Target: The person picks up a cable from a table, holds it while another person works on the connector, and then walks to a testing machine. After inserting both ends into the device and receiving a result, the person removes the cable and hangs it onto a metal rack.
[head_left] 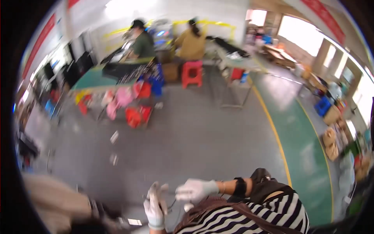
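Observation:
Both my hands wear white gloves and are close together in front of my body, low in the middle of the head view. My left hand [155, 206] is upright, its fingers pressed together around a thin dark cord [172, 204]. The cord runs across the small gap to my right hand [196, 190], which points left with its fingers curled closed on it. Blur hides the exact grip of both hands. Just below my right hand shows a small white roundish thing [188, 206], too blurred to name.
A green-topped table [91, 79] with dark strips stands ahead left, red and pink bags hanging below. Two people work behind it, near a red stool [192, 74]. A beige blurred shape [58, 199] is close at my left. A yellow-edged green walkway [300, 156] runs along the right.

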A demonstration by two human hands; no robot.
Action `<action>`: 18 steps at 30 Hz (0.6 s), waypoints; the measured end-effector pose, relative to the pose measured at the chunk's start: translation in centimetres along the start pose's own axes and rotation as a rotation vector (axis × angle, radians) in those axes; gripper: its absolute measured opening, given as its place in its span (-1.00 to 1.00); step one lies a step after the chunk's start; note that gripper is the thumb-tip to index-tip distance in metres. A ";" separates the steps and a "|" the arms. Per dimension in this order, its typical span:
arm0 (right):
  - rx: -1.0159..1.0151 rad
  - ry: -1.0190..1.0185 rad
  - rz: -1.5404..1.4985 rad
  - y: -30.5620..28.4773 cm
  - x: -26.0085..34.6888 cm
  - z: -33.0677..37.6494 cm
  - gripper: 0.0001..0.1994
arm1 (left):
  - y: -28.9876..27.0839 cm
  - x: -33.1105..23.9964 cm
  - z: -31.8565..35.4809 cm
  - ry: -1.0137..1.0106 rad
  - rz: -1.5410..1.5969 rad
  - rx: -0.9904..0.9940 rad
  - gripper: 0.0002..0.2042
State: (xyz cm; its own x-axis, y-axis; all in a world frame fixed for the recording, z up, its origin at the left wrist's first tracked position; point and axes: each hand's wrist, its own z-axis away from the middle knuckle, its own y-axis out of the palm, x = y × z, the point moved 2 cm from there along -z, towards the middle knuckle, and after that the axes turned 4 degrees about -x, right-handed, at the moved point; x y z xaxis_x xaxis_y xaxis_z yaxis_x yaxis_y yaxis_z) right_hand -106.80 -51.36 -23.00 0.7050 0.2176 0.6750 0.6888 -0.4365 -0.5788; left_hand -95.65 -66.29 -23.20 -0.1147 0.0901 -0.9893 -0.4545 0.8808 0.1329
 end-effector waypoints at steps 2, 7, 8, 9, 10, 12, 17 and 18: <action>0.001 0.094 -0.139 -2.2 -4.1 -4.3 -0.71 | 0.3 -1.0 -8.2 -0.050 0.202 0.062 -0.64; 0.212 0.801 -0.582 -4.7 -18.2 -14.2 -0.65 | -3.6 0.5 -25.8 -0.110 0.185 -0.085 -0.63; 0.251 0.852 -0.648 -4.9 -20.9 -16.2 -0.65 | -4.9 1.2 -29.0 -0.155 0.199 -0.125 -0.64; 0.326 0.875 -0.644 -4.8 -23.5 -18.8 -0.65 | -6.4 1.4 -32.0 -0.089 0.135 -0.131 -0.66; 0.364 0.804 -0.626 -5.0 -26.2 -22.1 -0.65 | -7.9 1.5 -35.1 -0.022 0.069 -0.152 -0.68; 0.541 0.689 -0.628 -4.5 -30.6 -29.5 -0.65 | -11.9 0.2 -40.4 0.078 0.013 -0.253 -0.74; 1.022 0.421 -0.401 -0.5 -36.4 -46.6 -0.71 | -24.1 -3.7 -46.2 -0.100 0.122 -0.545 -0.79; 1.074 0.323 -0.342 -0.4 -37.7 -48.7 -0.73 | -25.0 -3.8 -47.1 -0.105 0.109 -0.553 -0.80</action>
State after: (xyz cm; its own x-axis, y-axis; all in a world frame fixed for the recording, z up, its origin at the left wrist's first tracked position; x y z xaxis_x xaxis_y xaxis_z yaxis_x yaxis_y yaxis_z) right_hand -141.88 -101.90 -25.96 0.4861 -0.1184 0.8659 0.7318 0.5968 -0.3292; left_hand -125.48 -110.57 -19.96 -0.1115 0.2374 -0.9650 -0.8425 0.4924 0.2185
